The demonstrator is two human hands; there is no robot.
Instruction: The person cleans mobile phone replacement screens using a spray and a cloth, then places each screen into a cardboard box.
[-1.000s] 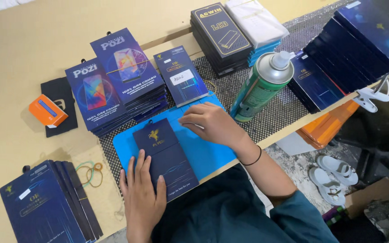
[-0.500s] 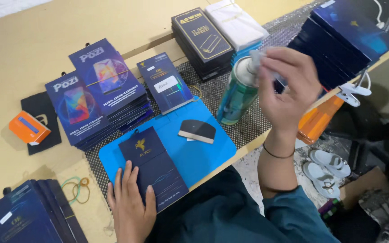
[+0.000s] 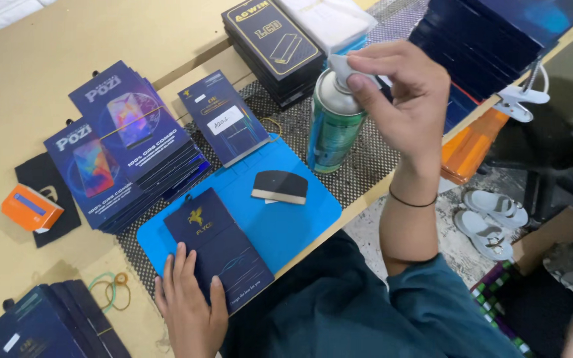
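My left hand [image 3: 190,305] lies flat with fingers spread on the near end of a dark blue flat package [image 3: 217,245] resting on a blue mat [image 3: 300,212]. My right hand [image 3: 402,99] is raised over a green spray can [image 3: 331,126] that stands upright past the mat, its fingers closed around the can's white cap [image 3: 346,66]. A small dark scraper with a pale edge [image 3: 280,187] lies alone in the middle of the mat, touched by neither hand.
Stacks of blue printed packages [image 3: 124,159] sit left of the mat, more at the lower left [image 3: 41,325] and far right [image 3: 485,33]. Black boxes [image 3: 270,40] stand behind the can. An orange box [image 3: 31,207], rubber bands [image 3: 111,288] and sandals [image 3: 492,222] on the floor are nearby.
My right hand left the scraper on the mat, rose to the right and closed on the top of the spray can. My left hand stayed on the package.
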